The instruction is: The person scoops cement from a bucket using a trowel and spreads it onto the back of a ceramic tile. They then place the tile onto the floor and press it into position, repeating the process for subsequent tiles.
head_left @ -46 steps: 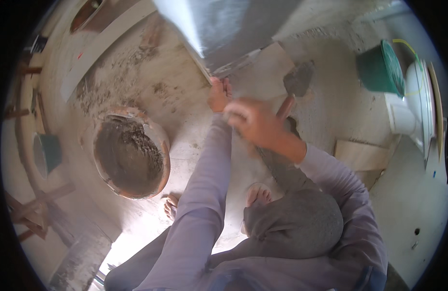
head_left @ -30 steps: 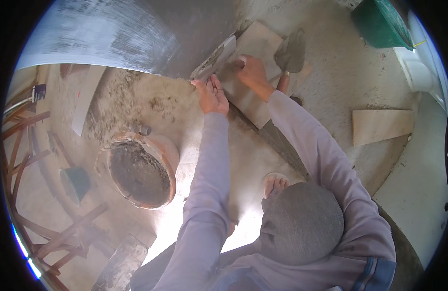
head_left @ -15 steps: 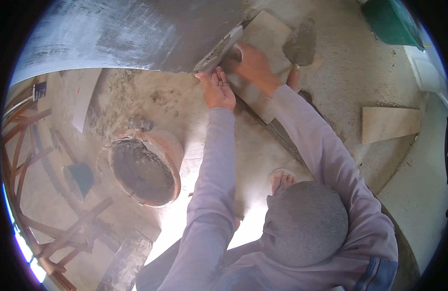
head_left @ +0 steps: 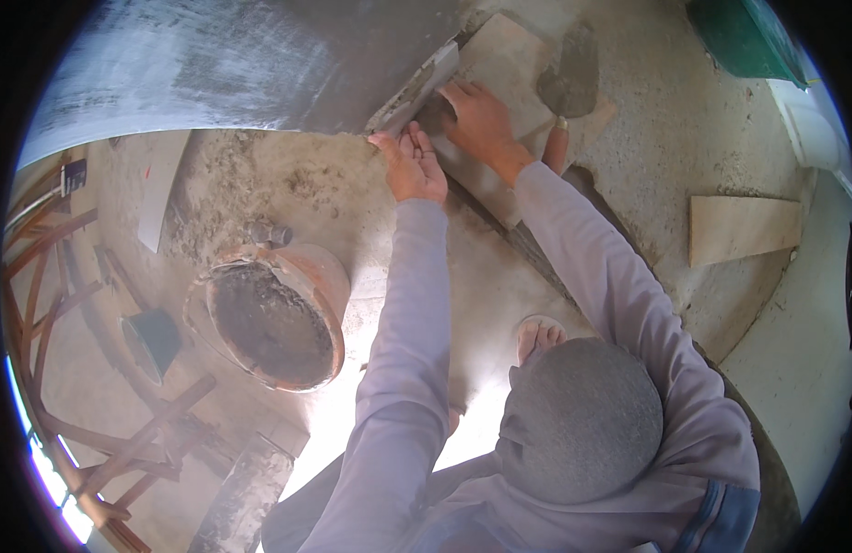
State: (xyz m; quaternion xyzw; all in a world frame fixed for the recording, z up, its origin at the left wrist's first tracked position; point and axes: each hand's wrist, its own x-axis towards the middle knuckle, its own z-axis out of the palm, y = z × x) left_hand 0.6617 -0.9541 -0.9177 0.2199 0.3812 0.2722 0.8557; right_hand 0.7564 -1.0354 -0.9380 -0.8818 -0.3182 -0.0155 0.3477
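A narrow pale tile strip (head_left: 415,89) with a rough, mortar-caked edge stands at the end of the large grey panel (head_left: 260,64). My left hand (head_left: 415,170) is palm up at its near end, fingers stretched out and the thumb at the panel's corner. On the other side my right hand (head_left: 484,122) reaches in with its fingers apart, the fingertips close to the strip's far part. A dark patch lies in the gap between the hands; what it is cannot be made out. Beside my right wrist rests a trowel (head_left: 557,143) with a wooden handle and a mortar-covered blade.
A bucket of grey mortar (head_left: 269,323) stands left of my left forearm. A flat board (head_left: 499,69) lies beyond my right hand, another tile piece (head_left: 744,229) at the right. A green tub (head_left: 744,41) sits far right; wooden bars (head_left: 135,433) and a grey-green container (head_left: 151,343) are left.
My right hand has drawn slightly back from the strip, and its fingers have gone from curled to more spread. The left hand stays at the strip's near end.
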